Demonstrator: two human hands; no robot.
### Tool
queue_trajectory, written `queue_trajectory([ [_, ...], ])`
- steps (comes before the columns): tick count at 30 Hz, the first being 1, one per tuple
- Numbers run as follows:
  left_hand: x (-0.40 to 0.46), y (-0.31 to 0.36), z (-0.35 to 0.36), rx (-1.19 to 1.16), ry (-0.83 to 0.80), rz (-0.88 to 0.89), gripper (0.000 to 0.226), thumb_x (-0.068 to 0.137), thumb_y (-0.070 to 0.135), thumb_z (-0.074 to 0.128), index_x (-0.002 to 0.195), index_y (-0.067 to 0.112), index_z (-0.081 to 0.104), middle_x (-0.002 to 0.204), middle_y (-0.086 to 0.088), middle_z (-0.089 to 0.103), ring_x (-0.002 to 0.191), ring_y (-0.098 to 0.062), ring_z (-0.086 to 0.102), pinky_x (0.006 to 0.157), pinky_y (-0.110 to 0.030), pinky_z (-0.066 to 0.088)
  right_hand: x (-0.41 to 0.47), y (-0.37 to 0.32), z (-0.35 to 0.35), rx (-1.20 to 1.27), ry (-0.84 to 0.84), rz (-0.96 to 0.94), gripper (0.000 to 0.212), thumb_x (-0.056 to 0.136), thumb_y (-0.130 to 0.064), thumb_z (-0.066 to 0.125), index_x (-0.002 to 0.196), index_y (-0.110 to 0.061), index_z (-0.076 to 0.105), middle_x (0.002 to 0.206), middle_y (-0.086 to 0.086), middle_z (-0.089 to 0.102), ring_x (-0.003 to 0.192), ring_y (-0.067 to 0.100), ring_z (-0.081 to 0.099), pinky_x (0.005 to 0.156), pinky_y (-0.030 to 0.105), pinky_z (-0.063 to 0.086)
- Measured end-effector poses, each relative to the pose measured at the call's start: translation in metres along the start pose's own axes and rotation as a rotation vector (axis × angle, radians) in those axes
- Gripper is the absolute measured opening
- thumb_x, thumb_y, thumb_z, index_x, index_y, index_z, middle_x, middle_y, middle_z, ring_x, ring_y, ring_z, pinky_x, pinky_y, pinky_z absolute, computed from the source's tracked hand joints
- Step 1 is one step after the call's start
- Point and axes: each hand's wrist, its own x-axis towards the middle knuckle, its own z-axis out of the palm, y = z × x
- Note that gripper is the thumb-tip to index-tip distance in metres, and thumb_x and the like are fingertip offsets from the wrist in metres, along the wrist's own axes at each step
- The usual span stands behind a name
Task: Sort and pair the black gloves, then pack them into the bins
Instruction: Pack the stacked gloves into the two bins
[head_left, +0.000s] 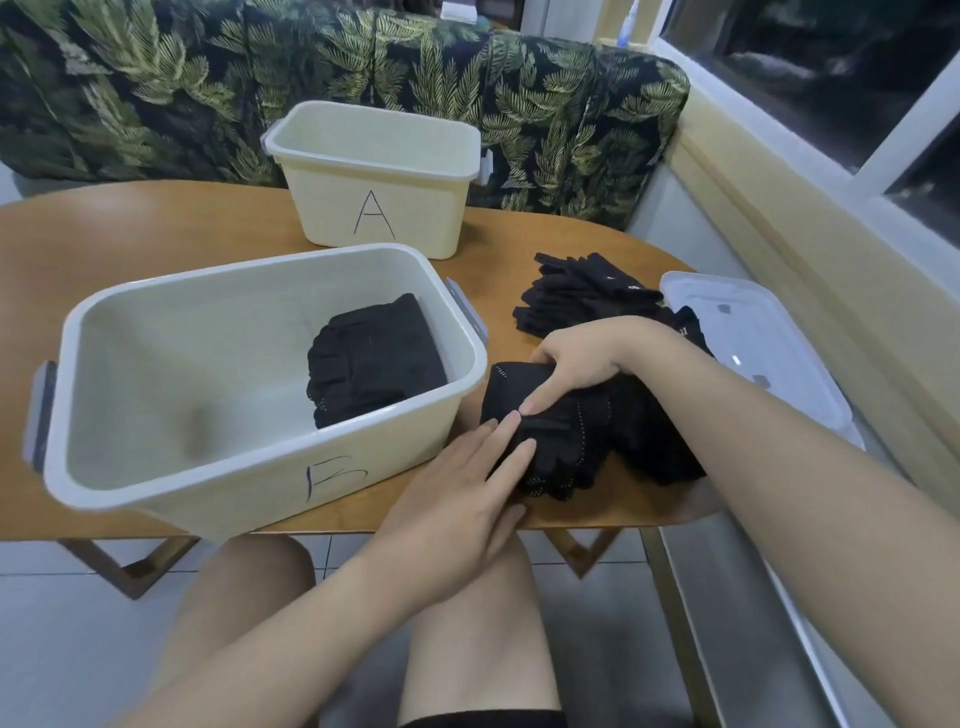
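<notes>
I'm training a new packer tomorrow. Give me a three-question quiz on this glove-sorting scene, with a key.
1. True or false: bin B already holds black gloves.
2. Which hand lies with straight fingers on the dotted gloves at the table's near edge: a) left hand b) right hand?
3. Fill in: the clear lid lies to the ____ of the glove pile.

Key: 1 true, they lie folded at its right side. 2 a; the right hand curls over them. 3 right.
</notes>
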Motion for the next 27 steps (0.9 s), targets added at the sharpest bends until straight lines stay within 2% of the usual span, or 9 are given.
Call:
queue_trajectory([
  [6, -0.028, 0.002, -0.002, -0.065, -0.017, 0.057, 0.062, 0.099, 0.043, 0.057, 0.151, 0.012, 0.044, 0.166, -0.009, 0.028, 0.148, -0.030, 0.037, 0.116, -0.038, 0.039, -0.010, -0.002, 0.025, 0.086, -0.061, 0.044, 0.073, 0.074, -0.070, 0.076, 0.115, -0.011, 0.070, 0.111, 0.002, 0.074, 0.100, 0.020, 0.070, 0.098, 0.041, 0.056],
  [10, -0.039, 0.007, -0.001, -0.076, 0.016, 0.068, 0.058, 0.098, 0.040, 0.059, 0.148, 0.012, 0.048, 0.164, -0.010, 0.032, 0.146, -0.031, 0.040, 0.116, -0.039, 0.040, -0.019, -0.009, 0.034, 0.157, -0.051, 0.085, 0.087, 0.072, -0.069, 0.079, 0.132, -0.009, 0.056, 0.120, -0.002, 0.062, 0.109, 0.018, 0.061, 0.099, 0.036, 0.052],
  [14, -0.046, 0.009, -0.004, -0.055, 0.008, 0.089, 0.054, 0.103, 0.040, 0.050, 0.150, 0.016, 0.045, 0.167, -0.006, 0.025, 0.150, -0.029, 0.034, 0.116, -0.040, 0.041, -0.027, -0.011, 0.036, 0.244, -0.076, 0.081, 0.091, 0.065, -0.065, 0.087, 0.130, -0.008, 0.058, 0.115, 0.001, 0.070, 0.104, 0.019, 0.069, 0.097, 0.040, 0.057],
  [16, -0.047, 0.012, -0.011, -0.050, -0.007, 0.100, 0.054, 0.105, 0.043, 0.044, 0.152, 0.016, 0.043, 0.169, -0.005, 0.021, 0.152, -0.027, 0.030, 0.117, -0.039, 0.038, -0.040, -0.010, 0.036, 0.267, -0.041, 0.040, 0.084, 0.063, -0.064, 0.089, 0.123, -0.011, 0.064, 0.110, 0.002, 0.075, 0.100, 0.021, 0.073, 0.097, 0.045, 0.058],
  [19, -0.046, 0.023, -0.036, -0.162, 0.079, 0.120, 0.047, 0.104, 0.037, 0.053, 0.144, 0.014, 0.053, 0.164, -0.006, 0.032, 0.148, -0.024, 0.036, 0.115, -0.036, 0.039, -0.074, -0.007, 0.038, 0.380, 0.086, -0.084, 0.053, 0.073, -0.046, 0.090, 0.114, -0.019, 0.069, 0.107, -0.002, 0.077, 0.100, 0.019, 0.074, 0.098, 0.049, 0.057],
  [22, -0.034, 0.036, -0.081, -0.364, 0.287, 0.054, 0.045, 0.100, 0.036, 0.059, 0.138, 0.012, 0.058, 0.154, -0.005, 0.044, 0.141, -0.018, 0.044, 0.113, -0.031, 0.039, -0.123, -0.013, 0.032, 0.377, 0.364, -0.145, 0.052, 0.071, -0.044, 0.091, 0.113, -0.027, 0.065, 0.109, -0.011, 0.073, 0.102, 0.010, 0.070, 0.096, 0.045, 0.055],
  [25, -0.013, 0.043, -0.131, -0.515, 0.341, -0.038, 0.068, 0.091, 0.048, 0.067, 0.147, 0.017, 0.044, 0.154, 0.006, 0.041, 0.146, -0.012, 0.037, 0.117, -0.021, 0.029, -0.169, -0.032, 0.023, 0.403, 0.562, -0.203, 0.051, 0.070, -0.038, 0.093, 0.110, -0.027, 0.063, 0.102, -0.012, 0.071, 0.095, 0.008, 0.069, 0.087, 0.036, 0.055],
  [27, 0.001, 0.043, -0.155, -0.599, 0.296, -0.083, 0.082, 0.082, 0.056, 0.076, 0.148, 0.030, 0.035, 0.150, 0.020, 0.040, 0.143, 0.002, 0.035, 0.111, -0.009, 0.027, -0.191, -0.048, 0.016, 0.412, 0.653, -0.268, 0.052, 0.068, -0.036, 0.093, 0.107, -0.025, 0.061, 0.098, -0.010, 0.072, 0.087, 0.012, 0.068, 0.079, 0.037, 0.055],
])
